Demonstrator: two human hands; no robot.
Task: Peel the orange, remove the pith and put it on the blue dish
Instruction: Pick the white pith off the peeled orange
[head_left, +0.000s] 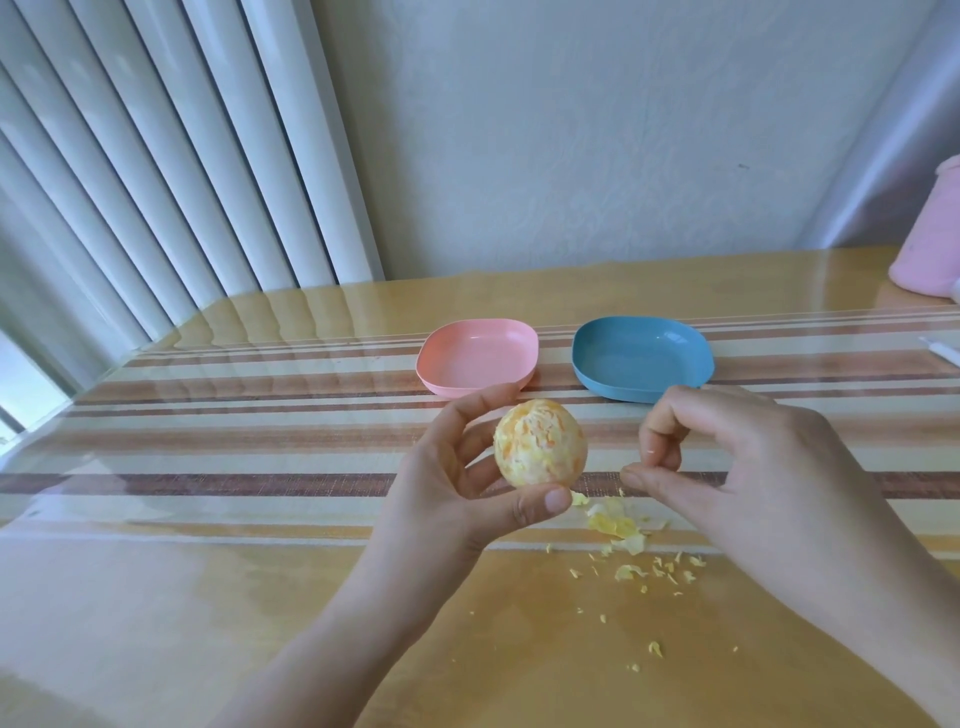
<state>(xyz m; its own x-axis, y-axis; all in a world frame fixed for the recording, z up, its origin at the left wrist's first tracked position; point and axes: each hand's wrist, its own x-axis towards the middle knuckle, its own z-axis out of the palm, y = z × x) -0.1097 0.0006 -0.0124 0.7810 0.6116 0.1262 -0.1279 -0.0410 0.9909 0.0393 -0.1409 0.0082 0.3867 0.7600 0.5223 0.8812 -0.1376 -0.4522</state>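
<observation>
My left hand (457, 483) grips a peeled orange (540, 442), thumb below and fingers behind it; white pith streaks cover much of its surface. To the right of the fruit my right hand (737, 467) hovers with curled fingers, thumb and fingertips close together; whether a bit of pith sits between them I cannot tell. The blue dish (643, 358) lies empty on the table just beyond the right hand.
A pink dish (477, 356), also empty, sits left of the blue one. Small pith scraps (618, 525) lie scattered on the striped table below the hands. A pink container (930, 244) stands at the far right edge. White vertical blinds hang at the left.
</observation>
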